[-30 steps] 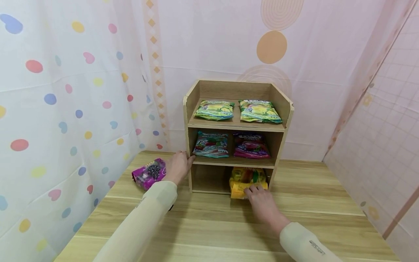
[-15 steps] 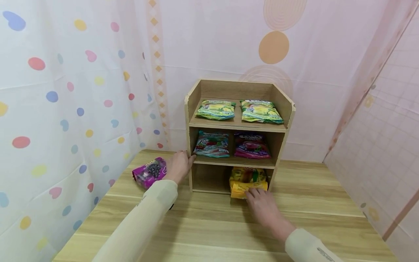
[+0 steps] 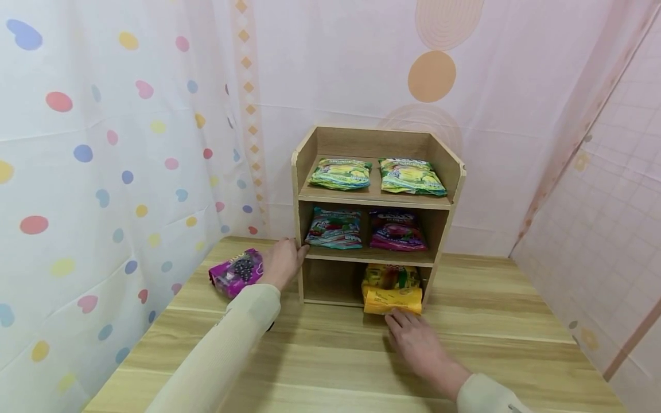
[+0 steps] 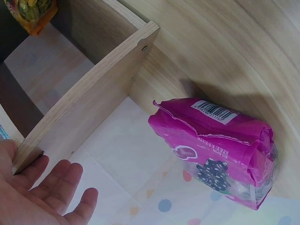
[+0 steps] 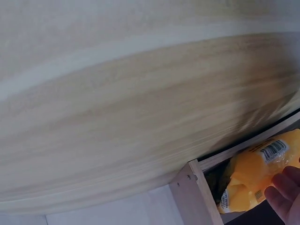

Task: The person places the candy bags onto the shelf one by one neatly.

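A three-tier wooden shelf (image 3: 372, 201) stands on the table. My left hand (image 3: 282, 264) grips the edge of its left side panel (image 4: 89, 89), the thumb inside and the fingers outside. On the bottom tier, at the right, lies a yellow candy bag (image 3: 393, 300) whose folded front end sticks out past the shelf's edge. My right hand (image 3: 415, 344) is just in front of that end, fingers extended and loose; whether the fingertips still touch it is hard to tell. In the right wrist view the fingers (image 5: 286, 187) are beside the yellow bag, holding nothing.
A purple grape candy bag (image 3: 238, 272) lies on the table left of the shelf. Two green-yellow bags (image 3: 341, 174) sit on the top tier. A teal bag (image 3: 334, 228) and a dark purple bag (image 3: 396, 230) lie on the middle tier. Patterned curtains (image 3: 155, 143) surround the table.
My right hand has drawn back slightly toward me from the yellow bag's front end, which now shows more fully. My left hand stays on the shelf's side.
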The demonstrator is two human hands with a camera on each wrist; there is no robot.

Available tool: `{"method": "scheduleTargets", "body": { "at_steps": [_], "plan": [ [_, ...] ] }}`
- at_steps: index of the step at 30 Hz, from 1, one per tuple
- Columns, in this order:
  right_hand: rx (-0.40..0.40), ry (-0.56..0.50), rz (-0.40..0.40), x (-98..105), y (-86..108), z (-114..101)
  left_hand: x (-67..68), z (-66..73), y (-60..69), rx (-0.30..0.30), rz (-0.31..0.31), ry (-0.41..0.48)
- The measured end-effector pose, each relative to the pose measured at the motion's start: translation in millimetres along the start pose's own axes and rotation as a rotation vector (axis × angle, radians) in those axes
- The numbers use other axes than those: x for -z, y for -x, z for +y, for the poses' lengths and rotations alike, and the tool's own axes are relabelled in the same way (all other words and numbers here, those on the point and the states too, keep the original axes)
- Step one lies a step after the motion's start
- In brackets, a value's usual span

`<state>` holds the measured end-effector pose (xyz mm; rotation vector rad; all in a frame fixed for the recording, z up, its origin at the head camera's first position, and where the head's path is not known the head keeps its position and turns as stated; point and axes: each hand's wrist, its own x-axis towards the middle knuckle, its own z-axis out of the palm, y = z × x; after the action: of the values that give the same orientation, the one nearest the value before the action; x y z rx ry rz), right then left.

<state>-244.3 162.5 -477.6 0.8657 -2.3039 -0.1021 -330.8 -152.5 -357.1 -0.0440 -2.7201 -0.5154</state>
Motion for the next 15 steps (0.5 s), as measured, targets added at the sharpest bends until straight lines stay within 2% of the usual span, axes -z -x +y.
{"method": "scheduleTargets", "body": {
  "at_steps": [8,15],
  "plan": [
    [-0.042,-0.019,-0.077,-0.5,-2.7,-0.7,1.8,-0.3,0.2,-0.004,-0.014,0.01],
    [-0.035,0.031,-0.081,-5.7,-4.4,-0.4,1.7,0.6,0.3,0.0,-0.019,0.011]
  ]
}}
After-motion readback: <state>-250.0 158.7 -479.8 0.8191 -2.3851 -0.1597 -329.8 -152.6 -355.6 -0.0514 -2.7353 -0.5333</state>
